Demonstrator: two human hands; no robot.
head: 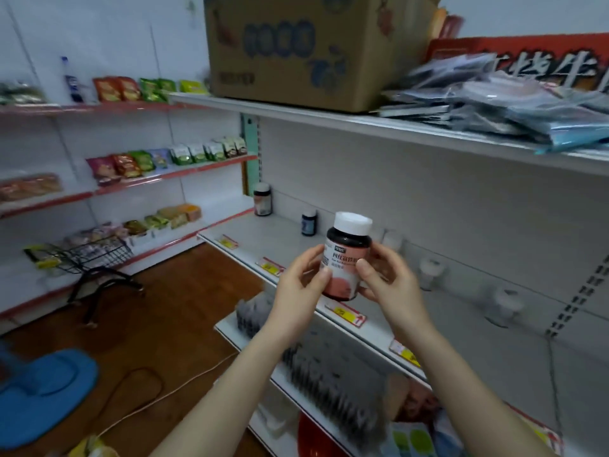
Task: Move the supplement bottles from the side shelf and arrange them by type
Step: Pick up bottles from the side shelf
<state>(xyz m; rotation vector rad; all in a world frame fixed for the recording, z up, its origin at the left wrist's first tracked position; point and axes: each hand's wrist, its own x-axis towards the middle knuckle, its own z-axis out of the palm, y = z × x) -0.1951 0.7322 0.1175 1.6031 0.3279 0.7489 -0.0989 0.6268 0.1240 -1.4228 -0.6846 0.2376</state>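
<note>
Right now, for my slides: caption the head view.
Left hand and right hand hold a white-capped supplement bottle before the shelf.

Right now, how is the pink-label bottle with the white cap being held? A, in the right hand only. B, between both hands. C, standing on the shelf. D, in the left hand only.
B: the pink-label bottle is upright in the air, with the left hand and the right hand gripping its opposite sides and both thumbs on the label.

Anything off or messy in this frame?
The bottle, held by the left hand and right hand, looks intact. Plastic packets lie heaped askew on the top shelf, overhanging its edge; a loose cable trails across the floor.
</note>
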